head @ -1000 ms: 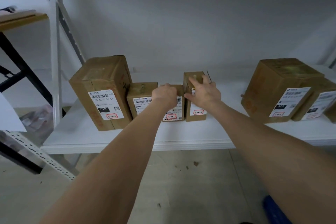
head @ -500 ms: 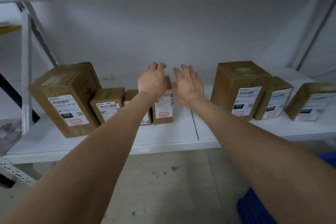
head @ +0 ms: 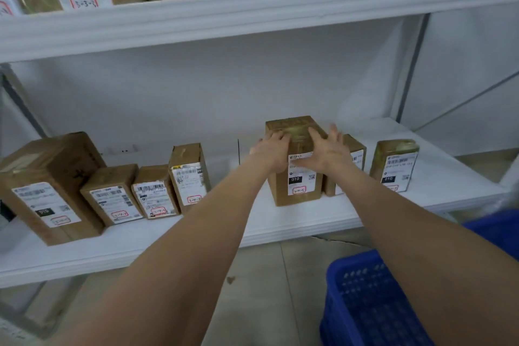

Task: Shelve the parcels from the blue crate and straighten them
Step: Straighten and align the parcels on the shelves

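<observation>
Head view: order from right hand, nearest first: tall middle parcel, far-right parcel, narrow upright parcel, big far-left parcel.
1. tall middle parcel, touching right hand
2. far-right parcel, right side
3. narrow upright parcel, left of centre
4. big far-left parcel, at left edge

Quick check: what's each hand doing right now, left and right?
Left hand: grip closed on the tall box, fingers curled over its top left edge.
Right hand: open, straight fingers pressing the same box.

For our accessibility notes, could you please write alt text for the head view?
The left hand and right hand touch a tall cardboard parcel on a white shelf, among six other labelled parcels; a blue crate stands below.
</observation>
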### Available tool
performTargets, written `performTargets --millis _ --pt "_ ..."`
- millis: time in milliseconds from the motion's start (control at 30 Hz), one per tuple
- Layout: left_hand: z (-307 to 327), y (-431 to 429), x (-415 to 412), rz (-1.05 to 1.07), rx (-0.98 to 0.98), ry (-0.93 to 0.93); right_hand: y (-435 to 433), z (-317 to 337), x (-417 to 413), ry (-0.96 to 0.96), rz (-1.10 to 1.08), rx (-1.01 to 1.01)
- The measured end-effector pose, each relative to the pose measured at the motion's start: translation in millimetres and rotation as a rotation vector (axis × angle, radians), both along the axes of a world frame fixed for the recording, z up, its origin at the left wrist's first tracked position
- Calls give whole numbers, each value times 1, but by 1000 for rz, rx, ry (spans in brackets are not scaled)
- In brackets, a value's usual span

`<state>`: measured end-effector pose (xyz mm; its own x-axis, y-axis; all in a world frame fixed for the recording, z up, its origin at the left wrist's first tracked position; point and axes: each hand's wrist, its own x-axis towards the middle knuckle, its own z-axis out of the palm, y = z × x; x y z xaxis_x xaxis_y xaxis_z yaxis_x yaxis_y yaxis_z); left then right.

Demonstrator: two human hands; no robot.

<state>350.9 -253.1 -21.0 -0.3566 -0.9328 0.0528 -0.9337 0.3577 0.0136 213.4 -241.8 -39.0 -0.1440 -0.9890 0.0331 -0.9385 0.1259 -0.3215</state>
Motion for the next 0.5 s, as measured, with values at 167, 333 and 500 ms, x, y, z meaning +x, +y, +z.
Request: performTargets --millis 167,333,500 --pt "0 -7 11 115 52 41 -7 -10 27 -162 59 24" --pt "1 -8 30 242 64 -5 -14 -25 39 -74 153 -46" --pt "8 -4 2 162 -73 -50 -15 -27 -16 110 -28 -75"
